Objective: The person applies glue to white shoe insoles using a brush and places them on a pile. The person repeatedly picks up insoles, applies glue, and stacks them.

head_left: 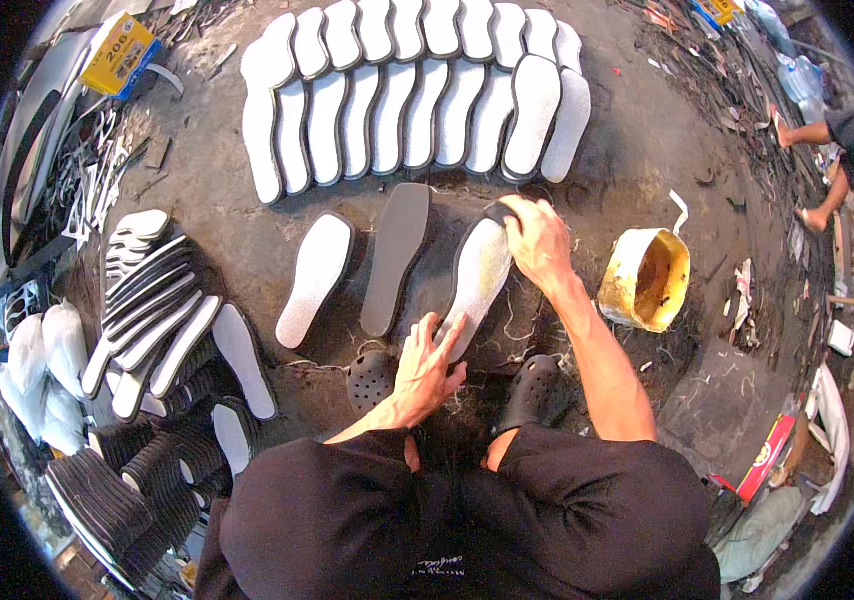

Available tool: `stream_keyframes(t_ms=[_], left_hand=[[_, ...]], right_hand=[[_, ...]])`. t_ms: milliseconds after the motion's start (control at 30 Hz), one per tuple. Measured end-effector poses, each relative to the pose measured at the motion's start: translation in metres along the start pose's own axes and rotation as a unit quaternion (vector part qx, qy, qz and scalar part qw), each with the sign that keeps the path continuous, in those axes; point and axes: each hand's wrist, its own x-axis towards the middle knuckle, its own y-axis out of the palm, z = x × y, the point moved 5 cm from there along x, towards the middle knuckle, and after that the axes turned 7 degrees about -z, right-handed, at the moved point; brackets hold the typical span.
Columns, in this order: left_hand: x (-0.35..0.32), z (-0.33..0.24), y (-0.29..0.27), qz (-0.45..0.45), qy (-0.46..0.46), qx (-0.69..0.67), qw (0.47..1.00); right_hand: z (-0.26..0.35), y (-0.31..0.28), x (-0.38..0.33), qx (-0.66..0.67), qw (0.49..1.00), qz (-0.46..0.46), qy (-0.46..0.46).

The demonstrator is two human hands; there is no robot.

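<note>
In front of me lies a shoe sole with a white face smeared yellowish. My left hand rests at its heel end, fingers stretched out and spread, fingertips on the sole. At the toe end my right hand is closed on a small dark piece; the fingers partly hide it, so its kind is unclear. Left of this sole lie a plain dark grey sole and a white-faced sole. To the right of my right hand stands a yellowed white tub with brownish residue inside.
Two rows of white-faced soles lie at the far side. Piled soles and dark stacks are at left. A yellow-blue box, plastic bags and a red box lie around. Another person's legs show far right.
</note>
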Motion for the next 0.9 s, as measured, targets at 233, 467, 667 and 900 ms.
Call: stream_keyframes(t_ms=[233, 467, 667, 900], left_hand=[[-0.001, 0.001, -0.002, -0.009, -0.003, -0.011, 1.000], [0.005, 0.004, -0.001, -0.006, -0.009, -0.039, 0.999], [0.028, -0.005, 0.006, -0.029, 0.005, -0.048, 0.998], [0.028, 0.020, -0.015, -0.013, 0.012, -0.129, 0.992]], right_hand=[[0.018, 0.007, 0.027, 0.032, 0.953, 0.105, -0.283], [0.000, -0.026, -0.068, -0.028, 0.976, 0.197, -0.085], [-0.035, -0.024, -0.010, 0.053, 0.997, 0.001, -0.052], [0.023, -0.002, -0.153, 0.047, 0.992, 0.042, -0.112]])
